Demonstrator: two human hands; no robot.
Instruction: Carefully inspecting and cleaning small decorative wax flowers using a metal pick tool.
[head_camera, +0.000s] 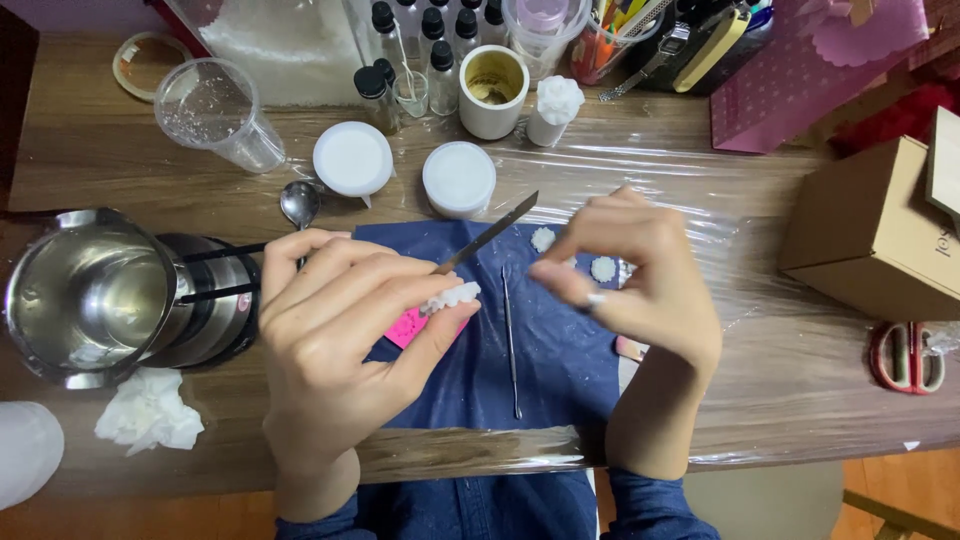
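Observation:
My left hand (335, 320) grips a thin flat metal blade (490, 235) that points up and right, and pinches a small white flower-shaped wax piece (452, 295) at its fingertips. My right hand (640, 280) hovers just right of it with thumb and forefinger curled close, holding nothing that I can see. Both hands are above a dark blue cloth (555, 350). On the cloth lie a slim metal pick (511, 345), a pink mould (405, 328) half hidden under my left hand, and two small white wax flowers (603, 268).
A steel pitcher (90, 300) sits on a small heater at left, crumpled tissue (150, 412) below it. Two white round lids (353, 158), a spoon (299, 203), a clear cup (215, 112), dropper bottles (430, 50) and a white mug (492, 90) stand behind. A cardboard box (875, 235) and red scissors (905, 355) lie right.

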